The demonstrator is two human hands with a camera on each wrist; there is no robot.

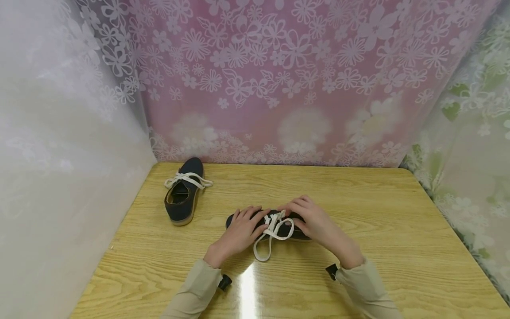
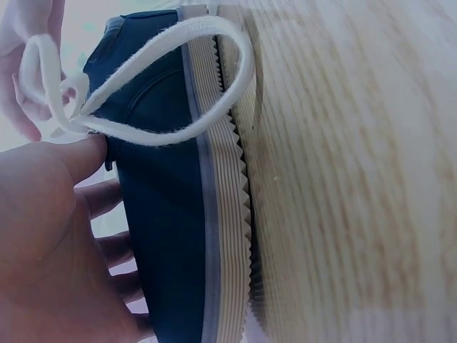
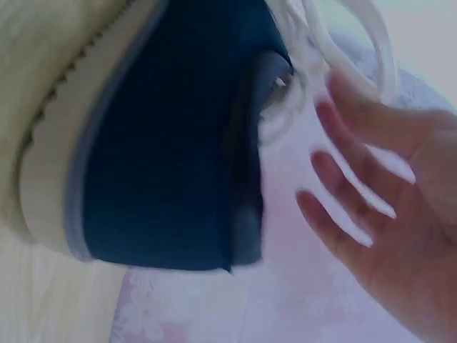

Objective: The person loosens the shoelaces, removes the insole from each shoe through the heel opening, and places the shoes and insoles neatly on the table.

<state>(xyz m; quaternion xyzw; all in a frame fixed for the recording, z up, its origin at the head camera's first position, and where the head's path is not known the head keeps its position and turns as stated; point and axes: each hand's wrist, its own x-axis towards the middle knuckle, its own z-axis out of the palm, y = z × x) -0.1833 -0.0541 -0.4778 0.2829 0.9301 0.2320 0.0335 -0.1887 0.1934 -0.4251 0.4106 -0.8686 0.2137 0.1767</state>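
Note:
A dark navy shoe (image 1: 260,218) with a pale ridged sole lies across the table in front of me, toe to the left. Its white shoelace (image 1: 273,230) is tied in a bow, and one long loop hangs down over the near side. My left hand (image 1: 240,234) rests over the front of the shoe, fingers spread across the top; its thumb (image 2: 89,153) touches beside the knot. My right hand (image 1: 318,223) hovers over the shoe opening by the bow. In the right wrist view its fingers (image 3: 343,182) are loosely extended beside the shoe's heel (image 3: 164,179), apart from it.
A second navy shoe (image 1: 184,210) with a white bow stands at the back left of the wooden table (image 1: 378,199), toe pointing away. A pink flowered curtain (image 1: 255,88) hangs along the back edge, with pale sheets at both sides.

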